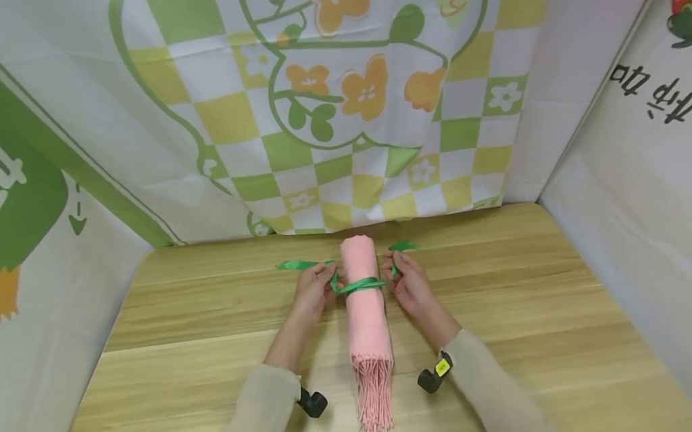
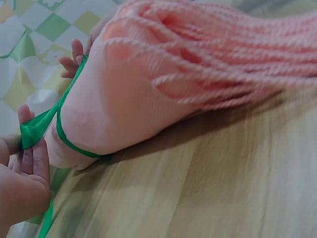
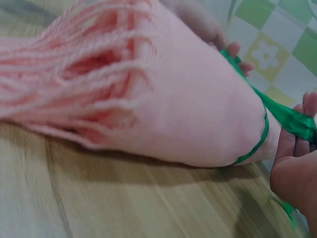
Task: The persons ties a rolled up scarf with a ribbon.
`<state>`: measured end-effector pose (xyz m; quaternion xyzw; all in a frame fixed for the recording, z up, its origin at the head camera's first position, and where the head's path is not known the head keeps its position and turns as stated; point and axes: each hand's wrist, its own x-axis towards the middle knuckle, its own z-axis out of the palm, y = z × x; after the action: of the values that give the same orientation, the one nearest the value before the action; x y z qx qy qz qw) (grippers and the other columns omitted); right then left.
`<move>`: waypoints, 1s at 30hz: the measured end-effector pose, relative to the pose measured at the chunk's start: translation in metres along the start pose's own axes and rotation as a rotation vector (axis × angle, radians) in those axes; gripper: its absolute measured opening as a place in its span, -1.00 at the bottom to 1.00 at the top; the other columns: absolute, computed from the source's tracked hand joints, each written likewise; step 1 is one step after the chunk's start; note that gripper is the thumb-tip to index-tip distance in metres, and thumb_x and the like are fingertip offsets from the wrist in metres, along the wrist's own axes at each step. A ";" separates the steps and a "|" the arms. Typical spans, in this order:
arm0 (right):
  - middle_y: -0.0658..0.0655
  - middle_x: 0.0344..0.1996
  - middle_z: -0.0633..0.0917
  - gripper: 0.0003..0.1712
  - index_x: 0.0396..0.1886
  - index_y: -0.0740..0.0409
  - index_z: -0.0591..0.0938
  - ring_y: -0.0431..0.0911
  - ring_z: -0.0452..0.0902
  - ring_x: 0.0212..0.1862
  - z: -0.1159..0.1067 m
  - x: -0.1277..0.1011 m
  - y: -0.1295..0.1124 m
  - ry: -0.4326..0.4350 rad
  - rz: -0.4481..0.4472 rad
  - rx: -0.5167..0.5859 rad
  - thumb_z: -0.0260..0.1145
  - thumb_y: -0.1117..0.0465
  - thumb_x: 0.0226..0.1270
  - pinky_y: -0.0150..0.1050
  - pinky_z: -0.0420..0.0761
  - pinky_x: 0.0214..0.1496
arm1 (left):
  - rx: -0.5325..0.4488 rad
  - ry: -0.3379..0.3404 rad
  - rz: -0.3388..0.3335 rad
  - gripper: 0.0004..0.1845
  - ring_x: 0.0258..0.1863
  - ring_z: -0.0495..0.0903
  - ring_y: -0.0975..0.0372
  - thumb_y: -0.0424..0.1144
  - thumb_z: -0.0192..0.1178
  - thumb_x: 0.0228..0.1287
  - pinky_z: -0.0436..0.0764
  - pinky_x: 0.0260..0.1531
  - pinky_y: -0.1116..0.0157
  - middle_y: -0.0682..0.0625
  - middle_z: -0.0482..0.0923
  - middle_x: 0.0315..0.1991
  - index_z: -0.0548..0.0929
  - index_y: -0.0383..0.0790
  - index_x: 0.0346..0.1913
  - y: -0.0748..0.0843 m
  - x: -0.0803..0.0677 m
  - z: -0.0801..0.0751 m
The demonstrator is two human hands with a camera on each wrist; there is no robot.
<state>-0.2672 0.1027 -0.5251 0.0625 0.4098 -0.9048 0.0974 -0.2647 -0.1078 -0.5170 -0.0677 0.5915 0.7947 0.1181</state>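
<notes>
**Ribbon round the rolled scarf, both ends in hand**

I'm watching both hands up at the far half of the roll. My left hand (image 1: 311, 293) pinches one run of the green ribbon (image 1: 360, 285) just beside the scarf's left flank; the left wrist view shows thumb and fingers (image 2: 37, 161) closed on the flat green band. My right hand (image 1: 411, 284) mirrors it on the other side, fingers curled on the ribbon where it leaves the roll; in the right wrist view that band runs taut from the scarf into the hand (image 3: 297, 163).

Between them lies the pink scarf (image 1: 365, 302), rolled tight and laid lengthwise on the desk (image 1: 512, 311), fringe pointing toward me and splayed at the near end. The ribbon already circles the roll in one loop, biting in slightly above its middle. Two loose tails trail outward on the wood, one to the left (image 1: 293, 265), one to the right (image 1: 403, 245).

As I read it, the rolling and wrapping are done. I can't make out a finished knot or bow, so cinching and tying look to be what's left.

Around it all hangs a printed backdrop (image 1: 337, 108) of green and yellow checks with orange flowers, and white panels at the sides.
</notes>
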 end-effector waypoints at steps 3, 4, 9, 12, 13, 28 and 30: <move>0.05 -0.53 0.66 -0.54 0.30 0.46 0.32 -0.29 0.43 -0.64 0.000 0.002 -0.002 -0.047 -0.011 -0.076 -0.10 0.18 0.65 -0.53 0.43 -0.57 | 0.120 -0.021 0.030 -0.69 -0.59 0.58 0.36 -0.26 0.08 0.51 0.61 -0.45 0.46 0.08 0.73 -0.38 0.54 -0.46 0.11 0.003 0.001 -0.001; 0.05 -0.55 0.65 -0.51 0.36 0.48 0.27 -0.30 0.42 -0.65 0.000 0.003 -0.003 -0.057 -0.009 -0.093 -0.11 0.19 0.66 -0.53 0.42 -0.58 | 0.160 -0.031 0.040 -0.69 -0.60 0.58 0.36 -0.26 0.08 0.51 0.61 -0.44 0.46 0.09 0.74 -0.38 0.54 -0.44 0.12 0.003 0.001 -0.001; 0.03 -0.60 0.64 -0.49 0.41 0.46 0.25 -0.31 0.41 -0.69 0.002 0.007 -0.007 -0.087 -0.009 -0.189 -0.10 0.21 0.66 -0.52 0.40 -0.62 | 0.250 -0.060 0.053 -0.68 -0.62 0.57 0.36 -0.28 0.08 0.51 0.62 -0.46 0.46 0.01 0.77 -0.29 0.54 -0.39 0.18 0.007 0.004 0.000; 0.01 -0.62 0.64 -0.51 0.40 0.42 0.31 -0.32 0.41 -0.68 0.004 0.009 -0.009 -0.109 -0.027 -0.264 -0.06 0.22 0.64 -0.53 0.39 -0.65 | 0.294 -0.070 0.069 -0.69 -0.65 0.56 0.35 -0.30 0.11 0.49 0.60 -0.54 0.47 -0.08 0.78 -0.25 0.56 -0.38 0.17 0.010 0.007 0.002; 0.01 -0.63 0.64 -0.53 0.39 0.40 0.34 -0.32 0.41 -0.69 0.004 0.009 -0.009 -0.119 -0.035 -0.286 -0.05 0.23 0.64 -0.53 0.38 -0.66 | 0.317 -0.075 0.078 -0.70 -0.66 0.55 0.34 -0.30 0.11 0.48 0.59 -0.55 0.47 -0.11 0.77 -0.25 0.57 -0.37 0.16 0.011 0.007 0.003; -0.02 -0.65 0.67 -0.50 0.45 0.23 0.36 -0.27 0.33 -0.75 0.013 0.019 -0.022 -0.449 -0.121 -0.718 0.05 0.24 0.59 -0.41 0.29 -0.68 | 0.542 -0.259 0.153 -0.58 -0.56 0.62 0.33 -0.30 0.11 0.47 0.61 -0.40 0.43 -0.24 0.76 -0.19 0.48 -0.34 0.31 0.020 0.006 0.006; -0.05 -0.64 0.67 -0.50 0.45 0.20 0.37 -0.29 0.33 -0.75 0.015 0.019 -0.022 -0.490 -0.112 -0.777 0.05 0.21 0.60 -0.39 0.29 -0.69 | 0.565 -0.296 0.171 -0.59 -0.48 0.67 0.34 -0.30 0.11 0.47 0.63 -0.36 0.42 -0.24 0.76 -0.14 0.49 -0.33 0.31 0.021 0.007 0.005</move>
<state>-0.2911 0.1028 -0.5030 -0.2165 0.6863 -0.6760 0.1587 -0.2768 -0.1076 -0.4979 0.1341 0.7684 0.6075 0.1498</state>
